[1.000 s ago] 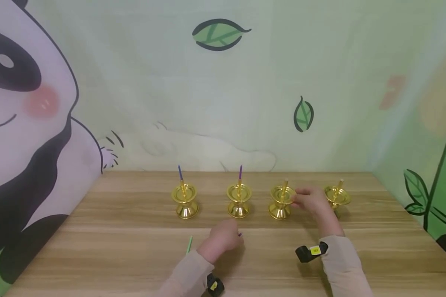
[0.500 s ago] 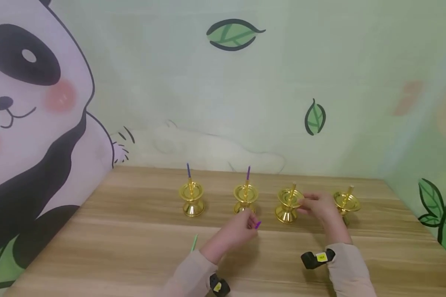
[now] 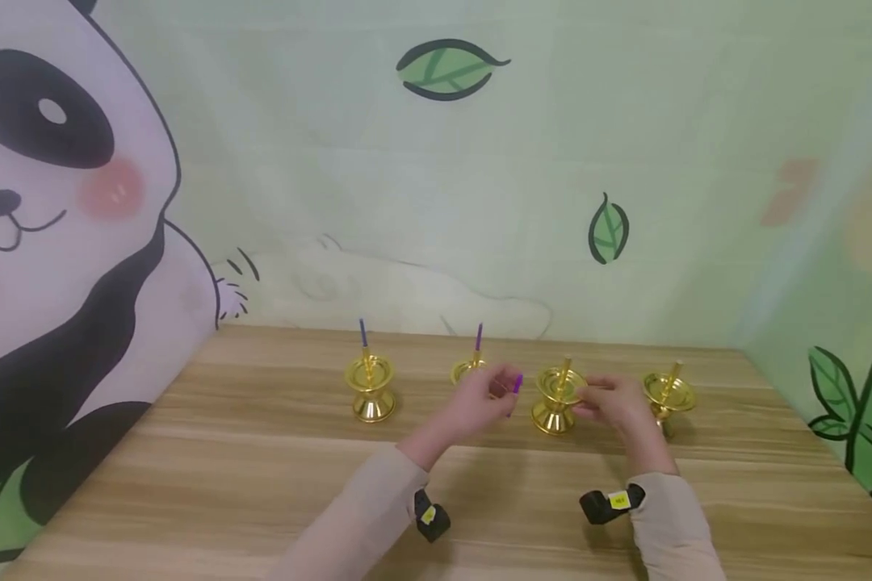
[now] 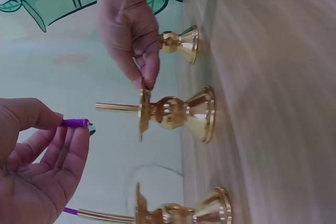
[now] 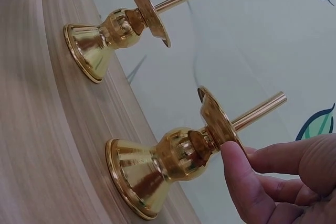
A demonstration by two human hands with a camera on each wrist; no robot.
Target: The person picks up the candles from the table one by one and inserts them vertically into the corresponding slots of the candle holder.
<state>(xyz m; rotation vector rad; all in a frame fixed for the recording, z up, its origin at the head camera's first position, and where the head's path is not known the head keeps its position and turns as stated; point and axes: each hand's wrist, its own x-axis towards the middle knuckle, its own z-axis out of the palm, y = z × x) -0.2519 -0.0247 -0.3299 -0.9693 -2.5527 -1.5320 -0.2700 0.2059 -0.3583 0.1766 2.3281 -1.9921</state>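
My left hand pinches a thin purple candle between thumb and fingertips, just left of the third brass candle holder. In the left wrist view this candle is level with the holder's narrow upright tube, apart from it. My right hand grips the rim of that holder's dish, thumb on one side and fingers on the other. The holder stands upright on the table, its tube bare. The second holder, partly behind my left hand in the head view, bears another purple candle.
At the left of the row, a holder carries a blue candle. The rightmost holder, with a bare tube, stands beside my right hand. All are on a wooden table before a panda-print cloth.
My left hand has lifted the purple candle up and rightward from nearer the table's front toward the third holder. The right hand keeps its grip. The green candle on the table is now out of sight.
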